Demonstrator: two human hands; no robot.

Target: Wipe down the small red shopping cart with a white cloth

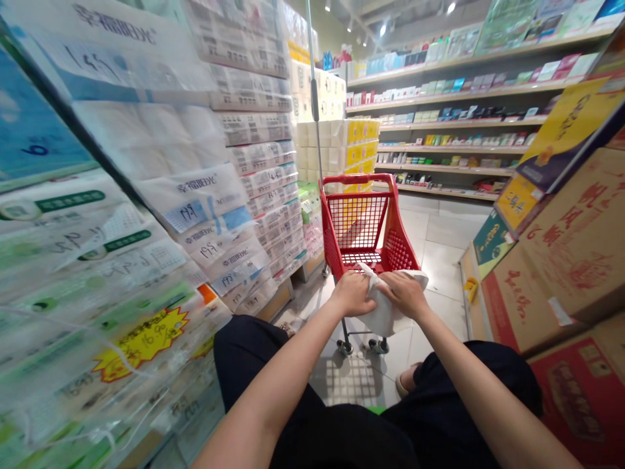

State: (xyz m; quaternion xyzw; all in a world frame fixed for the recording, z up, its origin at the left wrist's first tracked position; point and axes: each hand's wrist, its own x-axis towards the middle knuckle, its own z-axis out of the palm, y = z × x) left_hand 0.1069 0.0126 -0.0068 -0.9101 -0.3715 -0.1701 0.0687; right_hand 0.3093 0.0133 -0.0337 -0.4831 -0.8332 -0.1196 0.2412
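Both-handed, I grip a thin white sheet (385,318), cloth or plastic, I can't tell which, at the near end of the red cart (401,228). My left hand (354,293) is curled closed on its upper edge, with the thumb tucked inward; my right hand (404,293) pinches it just beside. Most of it hangs down from my fingers at the cart's near side, and one end spreads to the right. Whether it touches the cart, I can't make out.

To handle it well, I think I should hold both pinches firm and close together, let the loose part hang free, and mind that it doesn't snag on the cart's lattice or wheels (344,347).

Left of the cart rise tall stacks of wrapped tissue packs (263,169), and a slim pole (315,101) stands near its far left corner. Yellow-ended packs (361,146) sit behind it, with shelves (439,98) of small goods beyond. Cardboard boxes (581,228) are piled to its right. My knees flank the near side, so elbow room looks tight.
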